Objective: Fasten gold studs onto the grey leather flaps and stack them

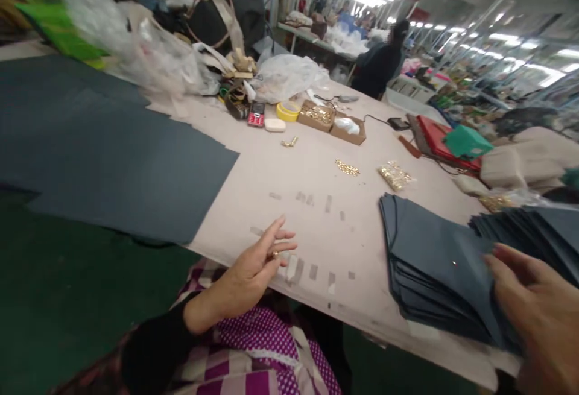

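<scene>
My left hand [253,274] hovers over the near edge of the pale table [289,172], its fingers spread and holding nothing. Beneath and beside it are small strips of tape [313,272] stuck to the tabletop. On the right, my right hand [534,298] pinches the edge of the top dark grey sheet [446,244] of a stack, and that corner bends up. A tiny shiny metal stud shows on this sheet. Another dark grey stack [534,232] lies just behind my right hand.
Large dark grey sheets [113,154] cover the table's left. Farther back are gold metal pieces [347,167], a bag of gold hardware [394,175], cardboard boxes [348,128], yellow tape [288,111] and a phone [256,114]. A red folder [446,142] lies back right; a person [382,63] is beyond.
</scene>
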The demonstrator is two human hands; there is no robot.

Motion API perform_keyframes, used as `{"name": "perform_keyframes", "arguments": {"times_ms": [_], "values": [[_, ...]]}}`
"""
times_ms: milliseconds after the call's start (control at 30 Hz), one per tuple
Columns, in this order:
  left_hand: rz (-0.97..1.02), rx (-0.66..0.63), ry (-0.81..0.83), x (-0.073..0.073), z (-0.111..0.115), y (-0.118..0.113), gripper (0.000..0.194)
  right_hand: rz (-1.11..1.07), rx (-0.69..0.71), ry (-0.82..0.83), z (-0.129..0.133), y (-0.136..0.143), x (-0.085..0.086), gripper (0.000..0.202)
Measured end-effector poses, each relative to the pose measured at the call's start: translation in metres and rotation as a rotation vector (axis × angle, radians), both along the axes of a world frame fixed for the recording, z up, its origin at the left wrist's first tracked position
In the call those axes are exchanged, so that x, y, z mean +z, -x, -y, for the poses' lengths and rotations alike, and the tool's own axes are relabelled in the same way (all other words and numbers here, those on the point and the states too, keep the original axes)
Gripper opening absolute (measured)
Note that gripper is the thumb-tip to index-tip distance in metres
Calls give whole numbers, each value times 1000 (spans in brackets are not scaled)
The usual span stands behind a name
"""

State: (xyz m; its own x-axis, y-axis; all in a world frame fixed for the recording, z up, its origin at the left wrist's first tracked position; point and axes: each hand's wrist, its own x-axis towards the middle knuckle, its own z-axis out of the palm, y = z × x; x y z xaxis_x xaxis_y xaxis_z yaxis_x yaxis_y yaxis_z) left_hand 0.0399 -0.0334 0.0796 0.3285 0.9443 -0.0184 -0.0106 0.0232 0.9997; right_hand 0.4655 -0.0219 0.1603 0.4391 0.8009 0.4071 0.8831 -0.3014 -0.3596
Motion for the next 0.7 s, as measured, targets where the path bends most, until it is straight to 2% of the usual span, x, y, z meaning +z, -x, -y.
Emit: {"name": "perform_keyframes", "arguments": {"times_ms": [67, 133, 200, 300, 433, 700], "values": [[18, -8, -39, -1, 2, 1, 68, -222, 195, 51, 1, 58, -15, 40], [25, -16, -71, 0, 3, 3, 69, -366, 511, 108, -2, 123, -27, 33], [35, -21, -88, 2, 3, 6, 70, -409, 793, 144, -6, 183, -35, 22], [-10, 4, -112, 5, 1, 12, 72, -438, 1057, 153, -12, 246, -40, 19], [-140, 61, -157, 6, 0, 23, 75, -462, 1182, 204, -16, 284, -45, 23], [-221, 95, -220, -3, -4, 44, 82, -492, 1189, 272, -27, 314, -52, 21]]}}
